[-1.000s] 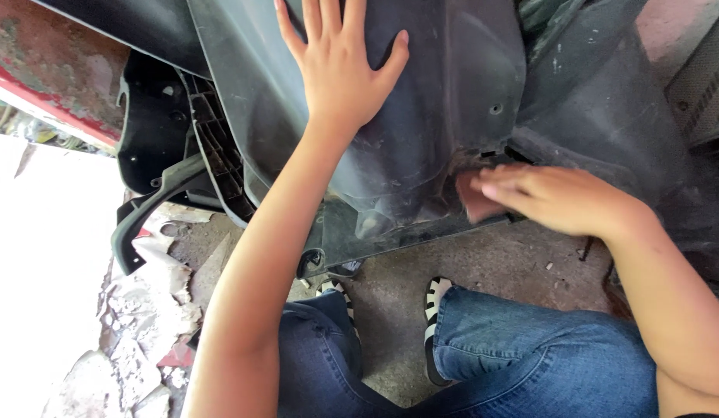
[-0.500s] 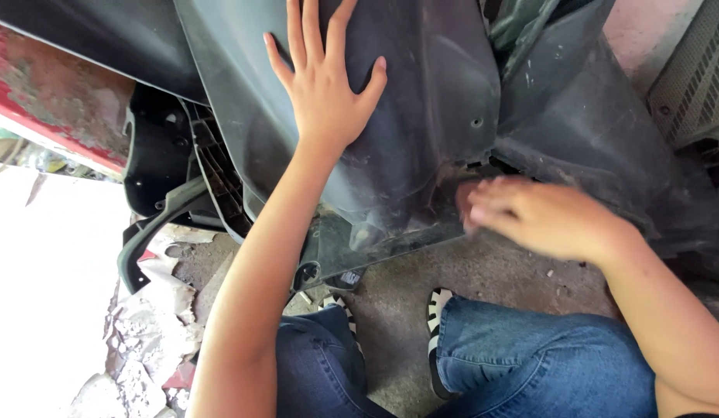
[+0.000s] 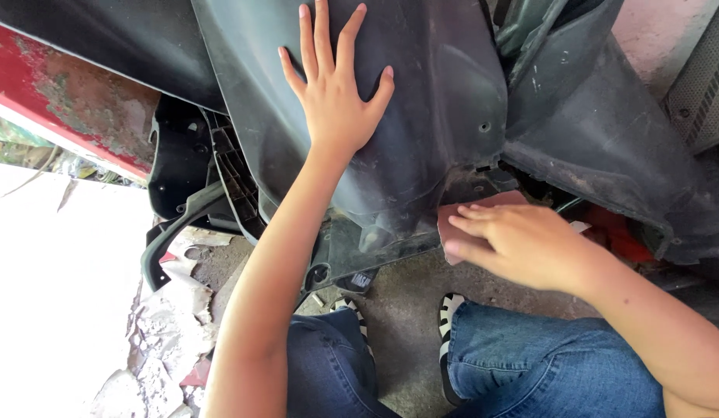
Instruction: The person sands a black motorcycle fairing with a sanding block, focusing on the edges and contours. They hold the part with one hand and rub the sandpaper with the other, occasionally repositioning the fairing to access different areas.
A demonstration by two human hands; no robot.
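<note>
A large dark grey plastic body panel leans in front of me. My left hand lies flat on its face, fingers spread and pointing up, holding nothing. At the panel's lower right edge my right hand presses a reddish-brown sheet of sandpaper against the plastic. Most of the sheet is hidden under my fingers.
A second dark plastic panel stands at the right, with red parts below it. A red, rusted metal body runs along the upper left. My jeans-clad legs and striped shoes rest on concrete ground. Rubble lies at lower left.
My right hand with the sandpaper has slid left along the panel's lower edge. My left hand has stayed flat on the panel.
</note>
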